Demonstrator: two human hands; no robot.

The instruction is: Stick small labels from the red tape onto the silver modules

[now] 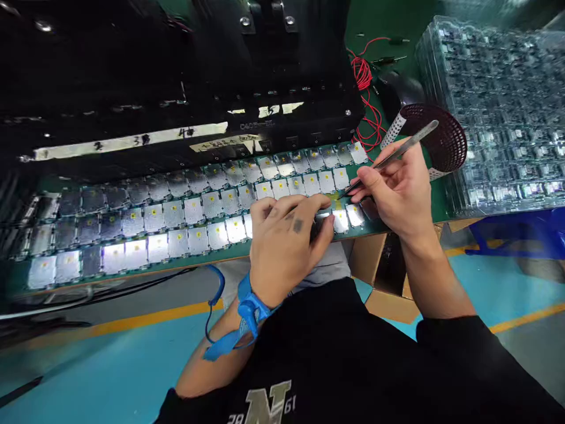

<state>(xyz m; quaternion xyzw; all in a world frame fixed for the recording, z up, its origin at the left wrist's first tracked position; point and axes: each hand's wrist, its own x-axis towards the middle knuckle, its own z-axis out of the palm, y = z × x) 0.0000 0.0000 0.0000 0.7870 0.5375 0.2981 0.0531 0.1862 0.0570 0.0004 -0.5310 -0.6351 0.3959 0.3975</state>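
You're in a blk short-slv tee (362, 359), big pale N logo (267, 403) w/ small digits each side at 6 o'clock. Your L wrist has a bright blue strap (249, 306), approx 7 o'clock, w/ blue cord (217, 285) looping off it. Dk squarish mark (298, 225) on back of your L hand (282, 244).

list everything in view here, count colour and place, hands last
circuit boards: dozens, silver with yellow marks, three rows
bench top: one, green, under the boards
machine: one, black, behind the rows
tape labels: several, pale, machine front
wires: bundle, count unclear, red, right of machine
perforated basket: one, white and dark red, bench right
plastic trays: stack, clear, far right
plastic stool: one, blue, lower right
cardboard: count unclear, brown, below bench
floor: blue, yellow lines
tweezers: one, silver, in right hand
wrist strap: one, blue, left wrist
left hand: one, bare, over boards
right hand: one, bare, rows' right end
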